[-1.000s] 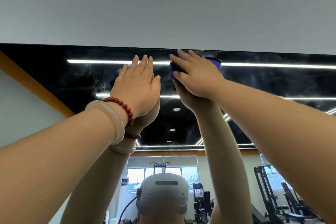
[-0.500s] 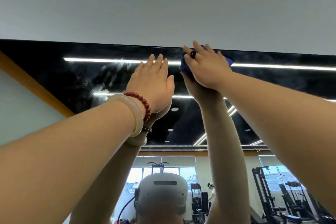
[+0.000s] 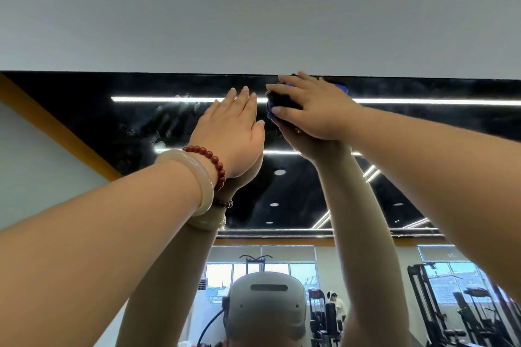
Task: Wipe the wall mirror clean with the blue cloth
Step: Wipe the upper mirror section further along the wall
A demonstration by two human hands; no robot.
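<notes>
The wall mirror (image 3: 84,110) fills the lower part of the view, its top edge meeting a grey wall. My right hand (image 3: 315,110) presses the bunched blue cloth (image 3: 342,88) against the glass right at that top edge; only small bits of cloth show at the fingers' edges. My left hand (image 3: 231,132) lies flat on the mirror just left of it, fingers straight, with a red bead bracelet and a pale bangle on the wrist. White smears mark the glass left of my left hand.
The grey wall (image 3: 253,8) runs above the mirror. Reflected in the glass are my own arms, a grey head-worn device (image 3: 266,301), ceiling light strips, gym machines (image 3: 439,304) and a distant person (image 3: 337,304).
Both hands have slid to the right along the mirror's top edge, the right hand with the cloth rising to the edge. Smears are uncovered where the left hand was.
</notes>
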